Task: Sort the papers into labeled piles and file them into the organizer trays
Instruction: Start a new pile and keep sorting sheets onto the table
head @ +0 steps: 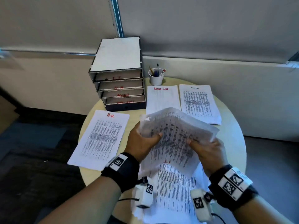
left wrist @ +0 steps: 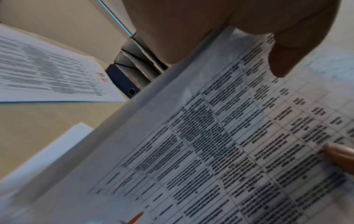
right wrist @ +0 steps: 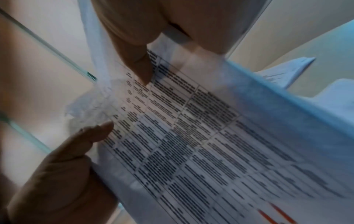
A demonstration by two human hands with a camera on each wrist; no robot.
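Observation:
Both hands hold a bent bundle of printed sheets (head: pixel 174 135) above the round table (head: pixel 233 120). My left hand (head: pixel 144 141) grips its left edge, thumb on the printed face. My right hand (head: pixel 205 147) grips the right edge, thumb on top. The wrist views show the same sheets (left wrist: pixel 229 144) (right wrist: pixel 191 136) pinched between thumb and fingers. Under them lies a loose heap of papers (head: pixel 174 191). Sorted piles lie flat: H.R (head: pixel 100 138) at left, a pile with a red heading (head: pixel 162 97) and Admin (head: pixel 199 102) at the back. The organizer (head: pixel 118 73) has labelled trays.
A white cup of pens (head: pixel 156 75) stands right of the organizer. The table backs onto a wall ledge (head: pixel 210 62). Dark floor (head: pixel 40 143) lies to the left. Cables and small white devices hang at both wrists near the table's front edge.

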